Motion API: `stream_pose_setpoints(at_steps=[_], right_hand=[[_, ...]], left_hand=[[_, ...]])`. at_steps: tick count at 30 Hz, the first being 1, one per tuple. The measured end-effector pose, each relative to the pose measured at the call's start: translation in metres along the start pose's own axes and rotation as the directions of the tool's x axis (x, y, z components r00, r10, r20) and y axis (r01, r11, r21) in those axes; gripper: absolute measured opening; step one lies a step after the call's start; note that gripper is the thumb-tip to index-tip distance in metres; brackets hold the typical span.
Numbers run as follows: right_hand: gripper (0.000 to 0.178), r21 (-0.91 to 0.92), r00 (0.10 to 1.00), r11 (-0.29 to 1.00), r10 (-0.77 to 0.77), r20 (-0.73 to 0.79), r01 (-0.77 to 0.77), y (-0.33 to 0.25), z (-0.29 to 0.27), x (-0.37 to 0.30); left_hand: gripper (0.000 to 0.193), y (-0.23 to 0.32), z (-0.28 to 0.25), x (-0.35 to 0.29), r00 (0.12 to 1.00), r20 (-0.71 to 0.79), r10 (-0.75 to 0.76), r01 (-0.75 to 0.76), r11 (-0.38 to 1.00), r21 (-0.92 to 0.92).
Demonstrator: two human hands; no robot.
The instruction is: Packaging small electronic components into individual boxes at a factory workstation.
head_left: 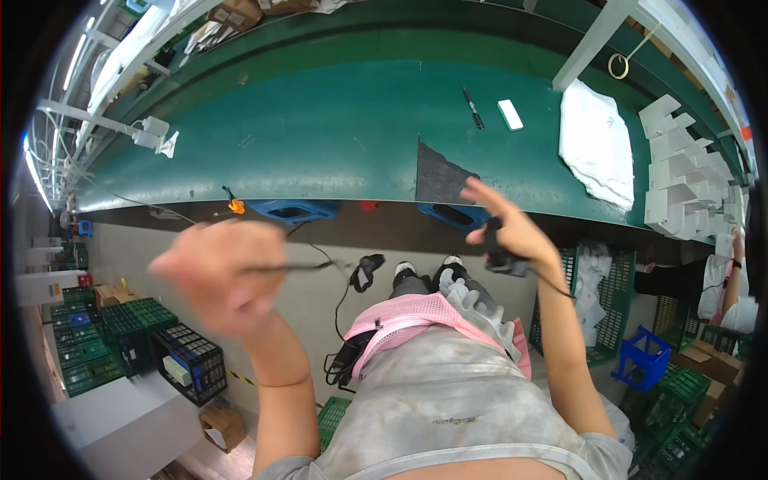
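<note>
My left hand (228, 272), smeared by motion, is raised in front of the bench and looks closed. A thin black cord (296, 267) runs out of it toward a small black strapped device (366, 272) that hangs in the air before my legs. My right hand (516, 236) is held near the bench edge, fingers stretched out and thumb apart. Another black strapped device (506, 258) sits at its palm and wrist, with a cable trailing along the forearm. Just beyond those fingers a dark grey mat piece (440, 176) lies at the bench edge.
The green bench (320, 136) carries a black pen (473, 108), a small white box (510, 115), folded white cloth (596, 144) and white cardboard holders (680, 172). Blue stools (294, 210) stand under it. Green crates (608, 296) and a blue basket (642, 358) are at right, near another person (720, 280).
</note>
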State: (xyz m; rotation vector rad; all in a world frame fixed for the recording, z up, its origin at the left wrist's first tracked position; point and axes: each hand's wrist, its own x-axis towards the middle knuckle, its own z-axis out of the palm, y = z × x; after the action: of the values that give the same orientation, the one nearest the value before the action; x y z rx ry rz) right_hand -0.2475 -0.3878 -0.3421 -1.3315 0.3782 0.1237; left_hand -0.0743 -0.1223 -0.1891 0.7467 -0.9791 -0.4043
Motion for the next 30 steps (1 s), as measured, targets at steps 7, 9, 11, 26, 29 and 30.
stream_pose_setpoints(at_steps=[7, 9, 11, 26, 29, 30], right_hand=[[0.098, -0.05, 0.915, 0.994, -0.066, 0.398, 0.093, 0.108, 0.079, 0.062], [0.099, -0.053, 0.878, 0.998, 0.059, 0.475, -0.038, 0.115, 0.099, 0.075], [0.097, 0.014, 0.814, 0.989, 0.111, 0.57, -0.145, 0.117, 0.118, 0.085], [0.043, -0.114, 0.97, 0.979, 0.186, 0.157, -0.17, -0.035, 0.105, 0.047], [0.05, -0.103, 0.991, 0.988, 0.125, 0.052, -0.119, -0.05, 0.115, 0.035], [0.05, -0.132, 0.997, 0.988, 0.071, -0.035, -0.075, -0.055, 0.122, 0.03]], left_hand=[[0.023, 0.091, 0.026, 0.013, 0.84, -0.09, 0.535, -0.542, 0.836, -0.085], [0.026, 0.103, 0.025, 0.009, 0.758, -0.147, 0.636, -0.651, 0.75, -0.117], [0.026, 0.107, 0.029, 0.002, 0.738, -0.166, 0.654, -0.674, 0.727, -0.129], [0.04, 0.077, -0.064, -0.18, 0.133, -0.589, -0.797, 0.895, -0.159, 0.418], [0.027, 0.044, -0.028, -0.151, 0.377, -0.623, -0.686, 0.744, -0.177, 0.645], [0.027, 0.04, -0.021, -0.138, 0.383, -0.605, -0.698, 0.735, -0.166, 0.657]])
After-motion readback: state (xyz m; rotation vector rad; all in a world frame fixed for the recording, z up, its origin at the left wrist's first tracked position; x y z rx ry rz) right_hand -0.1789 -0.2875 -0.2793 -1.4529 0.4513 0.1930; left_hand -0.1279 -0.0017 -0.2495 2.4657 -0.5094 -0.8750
